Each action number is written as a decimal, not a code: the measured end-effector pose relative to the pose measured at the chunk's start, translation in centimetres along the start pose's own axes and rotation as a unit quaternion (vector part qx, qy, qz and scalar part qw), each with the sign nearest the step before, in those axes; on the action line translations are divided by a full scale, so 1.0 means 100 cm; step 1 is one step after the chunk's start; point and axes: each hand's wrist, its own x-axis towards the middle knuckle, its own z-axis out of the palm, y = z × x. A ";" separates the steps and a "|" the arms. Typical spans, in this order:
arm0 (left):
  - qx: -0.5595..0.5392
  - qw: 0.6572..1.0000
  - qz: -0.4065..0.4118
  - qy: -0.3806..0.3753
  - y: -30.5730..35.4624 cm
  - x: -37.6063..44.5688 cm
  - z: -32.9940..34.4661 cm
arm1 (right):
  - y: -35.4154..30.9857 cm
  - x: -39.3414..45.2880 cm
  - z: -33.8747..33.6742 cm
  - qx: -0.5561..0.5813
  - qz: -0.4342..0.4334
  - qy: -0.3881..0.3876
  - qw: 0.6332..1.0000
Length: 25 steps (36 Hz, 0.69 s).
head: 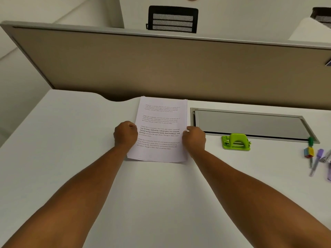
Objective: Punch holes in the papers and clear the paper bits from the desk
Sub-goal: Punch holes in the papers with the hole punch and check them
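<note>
- White papers point(160, 129) lie in a stack on the desk point(71, 140), out in front of the person, with lines of print on the top sheet.
- The left hand point(125, 134) is curled shut on the left edge of the stack, and the right hand point(194, 138) is curled shut on the right edge.
- I think the person is squaring the sheets up or about to lift them.
- No holes show in the papers, so the punching looks not yet done.
- No paper bits show on the desk, so the clean-up comes later too.
- The green hole punch point(235, 142) sits to the right of the papers, apart from them, and nobody is touching it.
- Some pens point(315, 161) and small coloured things lie farther right, near the edge.
- The desk is white and smooth, with a grey flap point(250, 124) set into it behind the punch.
- A tan divider wall point(179, 68) stands along the far side.
- Past it is a black mesh chair point(172, 19) in a pale room.
</note>
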 end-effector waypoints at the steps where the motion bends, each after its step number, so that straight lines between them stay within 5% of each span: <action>1: -0.001 1.000 0.002 0.002 0.000 0.000 0.000 | 0.001 0.001 0.000 -0.011 -0.006 -0.002 1.000; 25: -0.020 0.999 0.026 0.011 -0.005 0.010 0.008 | 0.005 0.007 0.003 -0.023 -0.007 0.040 0.999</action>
